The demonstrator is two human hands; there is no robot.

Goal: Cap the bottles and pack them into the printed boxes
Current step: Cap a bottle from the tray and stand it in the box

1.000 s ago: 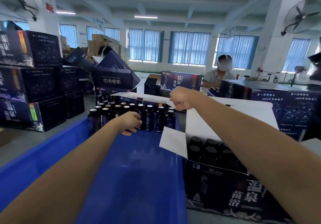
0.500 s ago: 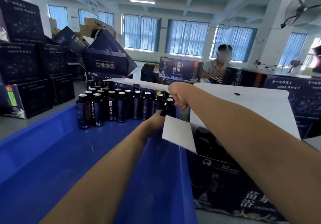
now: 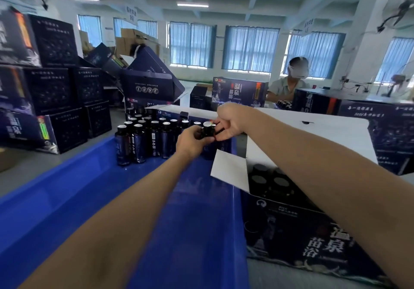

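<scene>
Several dark bottles [image 3: 139, 140] with black caps stand grouped at the far end of a blue bin [image 3: 67, 199]. My left hand [image 3: 190, 140] grips one bottle [image 3: 208, 130] at the right of the group. My right hand [image 3: 228, 123] pinches that bottle's cap from the right. To the right of the bin stands an open printed box [image 3: 313, 244], white flaps raised, holding capped bottles [image 3: 268, 181].
Stacks of dark printed boxes [image 3: 51, 87] fill the table's left side, with tilted ones [image 3: 147, 82] behind the bin. More boxes [image 3: 239, 91] stand across the table. A person [image 3: 289, 82] sits at the far side. Another box [image 3: 380, 127] is at far right.
My left hand moved right along the bottle group and took hold of one bottle. My right hand came down onto its cap. The camera view shifted slightly.
</scene>
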